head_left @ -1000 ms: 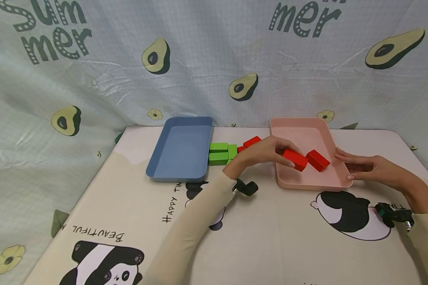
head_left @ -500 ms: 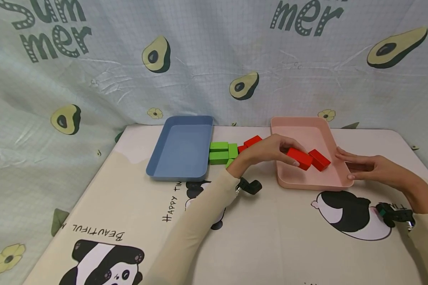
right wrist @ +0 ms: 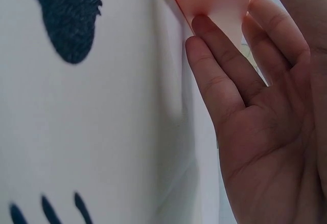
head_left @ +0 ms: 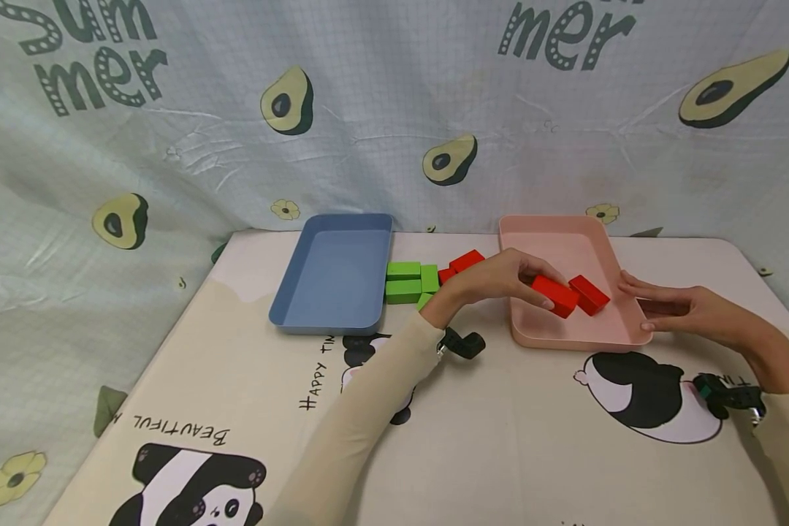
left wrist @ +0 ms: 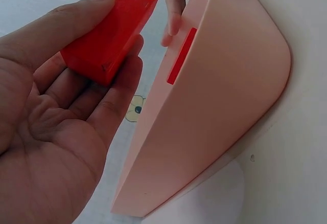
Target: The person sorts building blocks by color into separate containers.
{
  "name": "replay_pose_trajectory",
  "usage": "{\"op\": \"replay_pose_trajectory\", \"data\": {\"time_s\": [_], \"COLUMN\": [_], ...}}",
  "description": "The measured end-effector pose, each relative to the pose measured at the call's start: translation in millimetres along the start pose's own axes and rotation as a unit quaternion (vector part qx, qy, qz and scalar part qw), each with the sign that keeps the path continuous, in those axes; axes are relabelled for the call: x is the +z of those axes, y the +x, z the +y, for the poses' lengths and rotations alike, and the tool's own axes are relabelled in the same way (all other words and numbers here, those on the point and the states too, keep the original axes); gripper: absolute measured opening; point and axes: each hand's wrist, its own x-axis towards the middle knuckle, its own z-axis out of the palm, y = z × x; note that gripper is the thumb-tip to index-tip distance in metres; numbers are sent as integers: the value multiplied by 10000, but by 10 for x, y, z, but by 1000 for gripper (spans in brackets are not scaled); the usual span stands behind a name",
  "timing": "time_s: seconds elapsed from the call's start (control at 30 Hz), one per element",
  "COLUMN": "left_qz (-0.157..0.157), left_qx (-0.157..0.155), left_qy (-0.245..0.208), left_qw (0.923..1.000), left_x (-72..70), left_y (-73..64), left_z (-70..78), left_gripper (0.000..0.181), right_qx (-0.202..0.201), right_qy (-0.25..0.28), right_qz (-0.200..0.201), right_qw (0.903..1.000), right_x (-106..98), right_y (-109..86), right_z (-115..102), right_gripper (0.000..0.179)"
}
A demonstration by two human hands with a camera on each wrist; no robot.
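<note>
My left hand (head_left: 496, 279) pinches a red block (head_left: 556, 296) between thumb and fingers, over the pink tray (head_left: 552, 241). In the left wrist view, this block (left wrist: 110, 35) is tilted above the near wall. A second red block (head_left: 589, 295) lies in the tray, right beside the held one in the head view. At the tray's right side is my right hand (head_left: 693, 314). Its extended fingertips (right wrist: 204, 27) touch the outer wall in the right wrist view, and the fingers are not wrapped round anything.
To the left stands a blue tray (head_left: 332, 274) with nothing in it. Several green blocks (head_left: 403, 291) lie beside its right wall. Further red blocks (head_left: 466, 261) lie behind my left forearm, partly hidden by the hand. A patterned curtain (head_left: 368, 109) hangs behind the table.
My left hand has shifted slightly to the right with the red block, closer to the block in the tray. The right hand has stayed at the tray's side.
</note>
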Motion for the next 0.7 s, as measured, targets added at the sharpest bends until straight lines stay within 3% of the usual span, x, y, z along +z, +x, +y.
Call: {"op": "replay_pose_trajectory", "data": {"time_s": [0.7], "left_qz": [-149], "left_qx": [-148], "left_qy": [81], "left_qw": [9997], "left_x": [32], "left_y": [168], "left_z": [12], "left_gripper": [32], "right_qx": [-194], "right_qy": [136], "right_qz": [-46], "right_qw": [9997], "right_x": [7], "right_y": [-5], "right_z": [-9], "right_gripper": [70]}}
